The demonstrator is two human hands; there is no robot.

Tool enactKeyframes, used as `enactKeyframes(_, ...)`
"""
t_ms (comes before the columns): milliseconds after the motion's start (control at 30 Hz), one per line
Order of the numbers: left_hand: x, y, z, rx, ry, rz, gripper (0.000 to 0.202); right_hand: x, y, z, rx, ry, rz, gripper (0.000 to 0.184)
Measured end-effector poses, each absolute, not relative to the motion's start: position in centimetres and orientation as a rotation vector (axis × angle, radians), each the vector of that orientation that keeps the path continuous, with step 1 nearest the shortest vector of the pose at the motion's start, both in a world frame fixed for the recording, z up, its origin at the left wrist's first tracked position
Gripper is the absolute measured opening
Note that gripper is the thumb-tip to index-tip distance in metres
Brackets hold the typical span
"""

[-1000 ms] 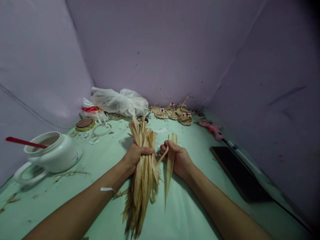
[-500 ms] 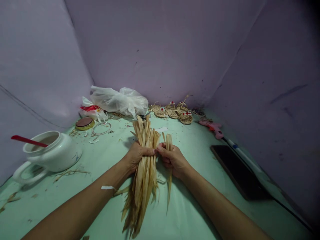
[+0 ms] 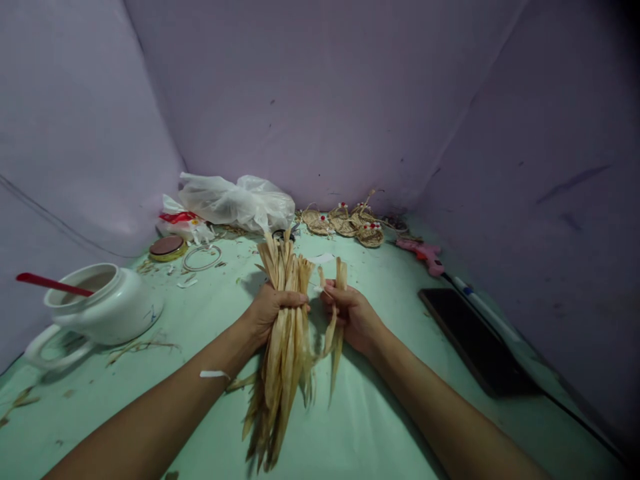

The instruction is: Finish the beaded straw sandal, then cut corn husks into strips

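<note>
A thick bundle of dried, straw-coloured leaf strips (image 3: 283, 353) stands upright in my left hand (image 3: 270, 308), whose fingers are wrapped round it below its top ends. The longer ends hang down and fan out over the green surface. Just to the right, my right hand (image 3: 355, 313) is closed on a few loose dried leaf strips (image 3: 338, 363). One of these curls down between thumb and fingers, its lower end near the bundle. A gap separates the two hands. The fingertips of the left hand are partly hidden behind the bundle.
On the left stands a white pot (image 3: 115, 310) with a red stick in it. Behind are a clear plastic bag (image 3: 240, 200), scissors (image 3: 285, 235), a round tin (image 3: 167, 247) and woven discs with red beads (image 3: 343, 221). A pink glue gun (image 3: 423, 255) and a phone (image 3: 470, 343) lie right.
My right hand has drawn slightly away from the bundle, and another strip now shows in its fingers. The left hand keeps its hold, shifted slightly left in view.
</note>
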State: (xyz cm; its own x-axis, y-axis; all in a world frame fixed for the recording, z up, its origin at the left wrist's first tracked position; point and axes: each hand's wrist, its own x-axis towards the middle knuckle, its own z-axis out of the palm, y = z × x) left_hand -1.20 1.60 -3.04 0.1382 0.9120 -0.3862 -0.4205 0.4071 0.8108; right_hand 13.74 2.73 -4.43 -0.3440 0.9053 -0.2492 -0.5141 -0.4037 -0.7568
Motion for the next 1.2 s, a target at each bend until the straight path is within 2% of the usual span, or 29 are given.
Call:
enactKeyframes(167, -1.2, 1.6, -3.2, 0.633, 0.996, 1.075, 0.025, 13.8, 2.5, -4.1, -0.784, -0.691, 1.858, 0.031)
enactKeyframes(333, -1.1, 1.6, -3.6, 0.693, 0.752, 1.055, 0.045, 13.1, 2.0, -4.6, -0.963, -0.901, 1.74, 0.036)
enactKeyframes(467, -1.0, 1.5, -3.8, 0.712, 0.698, 1.033, 0.04, 12.8, 2.0, -5.1, -1.04, -0.948, 1.664, 0.034)
enactKeyframes(600, -1.1, 1.6, -3.7, 0.72, 0.762, 1.033, 0.039, 13.1, 2.0, -5.1, -1.04, -0.933, 1.733, 0.031)
enactKeyframes(767, -1.6, 2.0, -3.8, 0.698, 0.918, 1.064, 0.011, 13.4, 2.2, -4.8, -0.951, -0.864, 1.746, 0.033)
enactKeyframes(967, -1.2, 1.8, -3.6, 0.719, 0.873, 1.081, 0.016, 13.3, 2.4, -4.8, -0.99, -0.907, 1.715, 0.033)
enactKeyframes(1133, -0.7, 1.5, -3.8, 0.792, 0.778, 1.042, 0.034, 13.0, 2.3, -5.3, -1.038, -0.965, 1.654, 0.032)
enactKeyframes(1200, -0.7, 1.5, -3.9, 0.815, 0.818, 1.055, 0.035, 12.9, 2.3, -5.5, -1.038, -1.017, 1.631, 0.031)
